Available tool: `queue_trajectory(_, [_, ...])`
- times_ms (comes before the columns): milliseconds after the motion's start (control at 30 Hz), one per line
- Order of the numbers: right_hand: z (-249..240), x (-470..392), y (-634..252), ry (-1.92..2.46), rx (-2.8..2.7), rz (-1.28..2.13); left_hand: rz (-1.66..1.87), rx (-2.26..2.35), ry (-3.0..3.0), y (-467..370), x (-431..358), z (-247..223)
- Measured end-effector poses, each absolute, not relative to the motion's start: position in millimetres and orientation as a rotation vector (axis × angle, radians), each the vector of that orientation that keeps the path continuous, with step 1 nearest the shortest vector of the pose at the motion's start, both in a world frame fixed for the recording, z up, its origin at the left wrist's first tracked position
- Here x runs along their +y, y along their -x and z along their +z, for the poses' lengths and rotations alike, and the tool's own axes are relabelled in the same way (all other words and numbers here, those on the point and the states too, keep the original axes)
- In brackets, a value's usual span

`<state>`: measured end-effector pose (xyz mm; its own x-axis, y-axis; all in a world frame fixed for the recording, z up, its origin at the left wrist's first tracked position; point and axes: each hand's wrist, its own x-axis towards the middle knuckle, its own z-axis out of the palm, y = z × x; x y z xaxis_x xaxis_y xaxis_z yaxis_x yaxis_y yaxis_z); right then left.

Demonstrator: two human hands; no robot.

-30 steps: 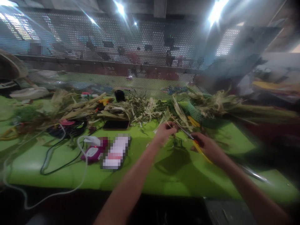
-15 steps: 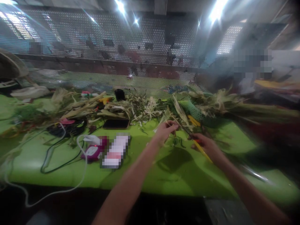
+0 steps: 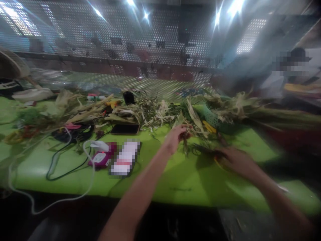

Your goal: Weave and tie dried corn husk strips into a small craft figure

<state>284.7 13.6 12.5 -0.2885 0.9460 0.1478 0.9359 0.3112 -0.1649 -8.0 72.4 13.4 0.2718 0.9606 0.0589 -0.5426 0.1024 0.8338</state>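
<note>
My left hand (image 3: 174,138), mid-frame, pinches a sprig (image 3: 186,138) that hangs downward; my right hand (image 3: 234,160), lower right and blurred, closes on scissors (image 3: 217,161), just right of the sprig.

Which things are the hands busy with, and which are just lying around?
Busy with:
- left hand pinching a small plant sprig
- right hand, blurred, on yellow-handled scissors
- heap of leaves and husks

Lying around:
- dark phone
- pink gadget with white cable
- black cord
- green table
</note>
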Motion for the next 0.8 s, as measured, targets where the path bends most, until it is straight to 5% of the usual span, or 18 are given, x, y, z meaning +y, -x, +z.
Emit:
queue_trajectory(267, [51.2,41.2,-201.1,1.356,-2.069,0.462,1.181,0.665,-0.842,1.0,66.3,21.3])
queue_trajectory(800, [21.9,54.2,-177.7,1.213,-1.651,0.642,1.173,0.729,-0.838,-2.4,65.4,9.7])
